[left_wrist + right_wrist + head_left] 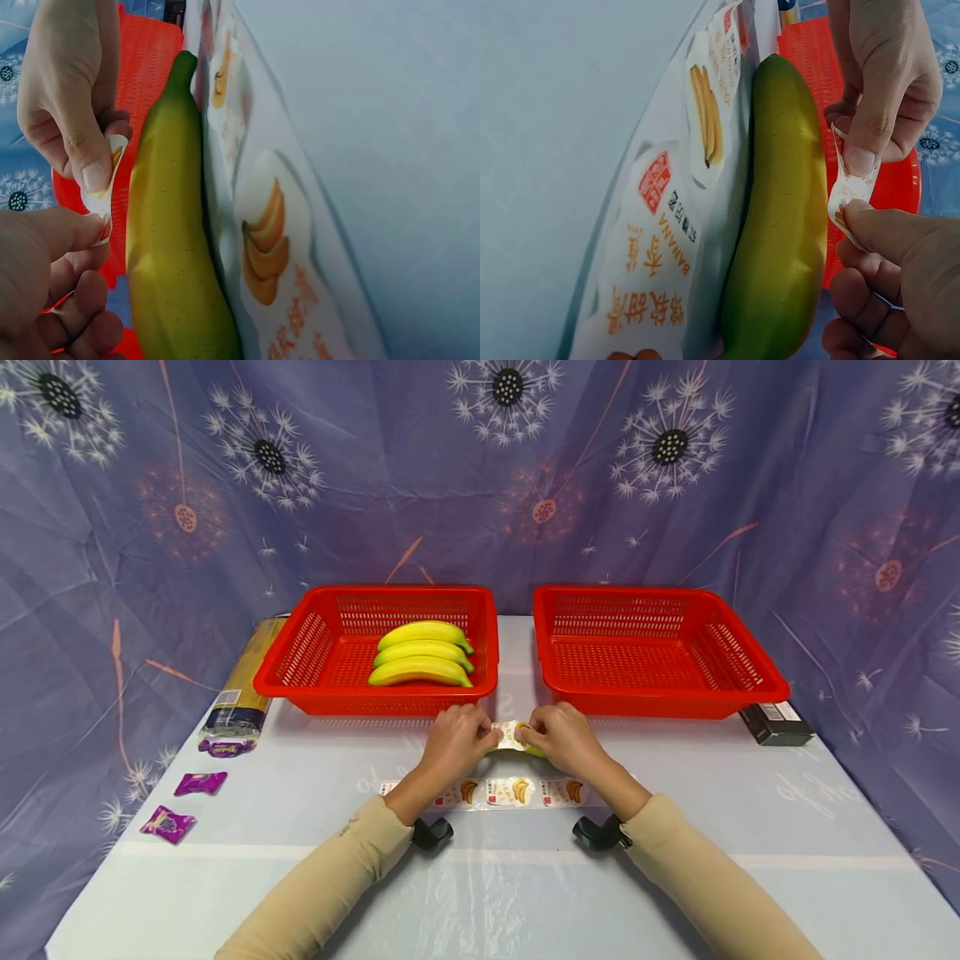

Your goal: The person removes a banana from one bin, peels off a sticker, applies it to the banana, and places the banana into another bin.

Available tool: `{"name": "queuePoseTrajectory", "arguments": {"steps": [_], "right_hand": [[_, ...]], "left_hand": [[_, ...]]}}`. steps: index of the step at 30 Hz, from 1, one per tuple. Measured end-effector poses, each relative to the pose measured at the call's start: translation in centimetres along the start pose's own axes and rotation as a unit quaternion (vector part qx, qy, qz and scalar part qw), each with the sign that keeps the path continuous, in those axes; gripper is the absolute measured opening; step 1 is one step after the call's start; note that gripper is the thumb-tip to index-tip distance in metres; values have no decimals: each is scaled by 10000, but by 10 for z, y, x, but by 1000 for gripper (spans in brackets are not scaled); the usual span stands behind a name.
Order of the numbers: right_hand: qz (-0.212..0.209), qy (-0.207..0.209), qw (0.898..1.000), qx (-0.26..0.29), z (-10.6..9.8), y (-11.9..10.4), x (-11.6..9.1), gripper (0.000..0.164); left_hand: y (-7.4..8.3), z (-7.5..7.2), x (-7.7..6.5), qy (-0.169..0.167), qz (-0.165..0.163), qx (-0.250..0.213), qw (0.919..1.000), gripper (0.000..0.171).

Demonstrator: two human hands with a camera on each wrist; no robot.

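Note:
My left hand [456, 742] and right hand [564, 737] pinch opposite ends of a white banana sticker [507, 737] between thumbs and fingers. In the left wrist view the sticker [102, 201] is slightly curved between the thumbs. A single yellow banana [780, 202] with greenish ends lies on the table just beneath it; the hands mostly cover this fruit in the head view. Both wrist views show a gap between sticker and peel. Nearer to me than the banana, a strip of banana stickers [510, 792] lies flat, partly hidden by my left forearm.
A red basket [375, 702] at back left holds three bananas [422, 653]. Another red basket [660, 703] stands at back right, a dark box [777, 724] by its corner. Along the left edge are a golden package [247, 681] and purple-wrapped candies [200, 783].

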State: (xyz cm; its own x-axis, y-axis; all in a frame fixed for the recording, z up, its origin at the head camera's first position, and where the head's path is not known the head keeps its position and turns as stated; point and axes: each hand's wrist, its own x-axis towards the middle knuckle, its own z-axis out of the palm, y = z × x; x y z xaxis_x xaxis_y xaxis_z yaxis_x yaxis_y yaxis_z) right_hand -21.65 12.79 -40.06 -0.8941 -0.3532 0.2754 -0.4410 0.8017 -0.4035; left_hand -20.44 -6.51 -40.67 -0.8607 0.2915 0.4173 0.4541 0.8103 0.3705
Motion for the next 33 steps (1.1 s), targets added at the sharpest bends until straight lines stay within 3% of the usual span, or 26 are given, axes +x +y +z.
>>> {"name": "queuePoseTrajectory", "arguments": {"steps": [7,15,19,22,26,29,33], "right_hand": [[-225,143,9985,-485,6,-1,2,32],[-668,371,9897,-1210,12,0,3,32],[-727,504,9887,-1208,14,2,2,31],[-537,466,9925,-993,15,6,1,30],[-157,49,9984,-546,15,13,-2,37],[-22,-228,9994,-270,14,16,-3,37],[-3,-351,9993,-99,10,16,-7,36]], "left_hand": [[-1,6,-1,253,423,572,9971,19],[-3,11,-2,626,923,1219,9863,21],[-2,12,-2,605,992,1445,9827,21],[-3,12,-1,358,832,1294,9875,25],[-8,7,0,-415,231,661,9967,29],[-10,3,0,-922,-180,211,9954,31],[-10,-3,0,-1201,-292,-92,9923,33]]}}
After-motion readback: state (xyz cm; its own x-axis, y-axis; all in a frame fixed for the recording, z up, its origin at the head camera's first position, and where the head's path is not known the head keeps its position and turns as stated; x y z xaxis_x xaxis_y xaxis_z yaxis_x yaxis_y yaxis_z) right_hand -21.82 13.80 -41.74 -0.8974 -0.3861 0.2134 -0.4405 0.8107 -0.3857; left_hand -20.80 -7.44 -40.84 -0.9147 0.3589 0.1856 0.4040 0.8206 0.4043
